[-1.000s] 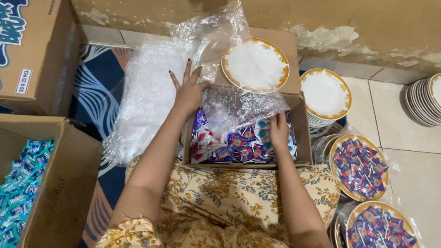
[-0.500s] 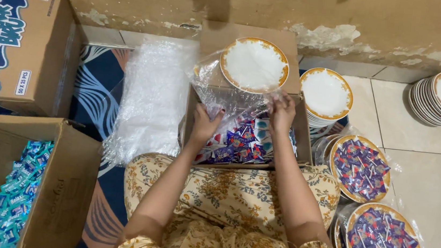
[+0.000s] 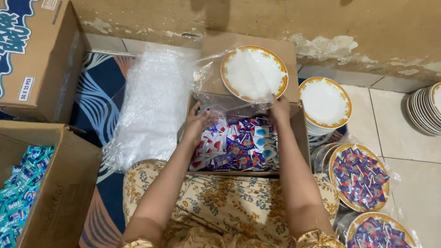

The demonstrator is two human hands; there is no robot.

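Plate [image 3: 254,73], bagged at twelve o'clock, is pinched at its rim by the right hand [image 3: 280,109]; bag [image 3: 209,98] is gripped by the left hand [image 3: 197,121]. Film should be drawn taut and level.

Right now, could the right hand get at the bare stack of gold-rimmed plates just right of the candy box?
Probably yes. The right hand is at the bagged plate on the box flap, and the plate stack stands just beside it on the floor, its top bare, with only the low box wall between them.
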